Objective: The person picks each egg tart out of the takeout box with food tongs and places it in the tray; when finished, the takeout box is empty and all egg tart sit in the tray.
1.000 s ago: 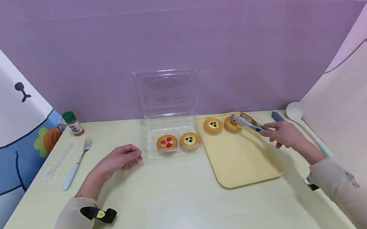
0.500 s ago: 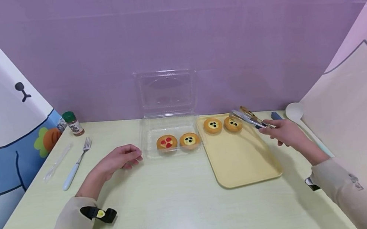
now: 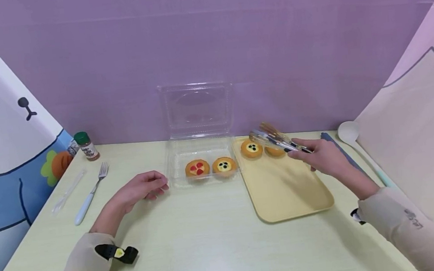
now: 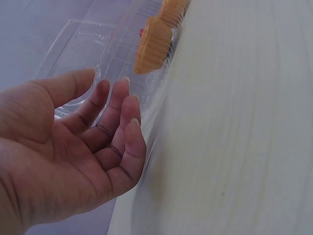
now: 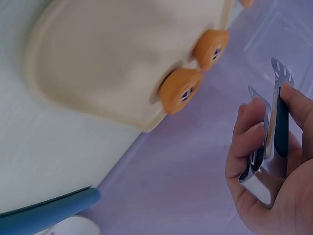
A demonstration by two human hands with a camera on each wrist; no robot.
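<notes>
My right hand (image 3: 324,157) grips metal tongs (image 5: 274,147) with dark handle grips. In the head view the tongs reach left above the back of a yellow tray (image 3: 290,189). Two tarts with dark dots lie there: the left tart (image 3: 252,148) and the right tart (image 3: 275,151), which the tongs partly cover. Nothing shows between the tong tips in the right wrist view. My left hand (image 4: 73,152) holds nothing, its fingers loosely bent beside a clear plastic box (image 3: 202,143). Inside the box sit a red-topped tart (image 3: 197,169) and a dark-dotted tart (image 3: 224,166).
The box's clear lid (image 3: 198,106) stands raised at the back. Left of it are a seasoning jar (image 3: 86,145), a fork (image 3: 85,206) and a clear plastic utensil (image 3: 68,193). Right of the tray lie a blue-handled utensil (image 3: 341,151) and a white spoon (image 3: 348,132).
The tongs first draw back from the right tart, then swing left across the tray's back with my right hand. Both tray tarts stay where they were. My left hand has not moved.
</notes>
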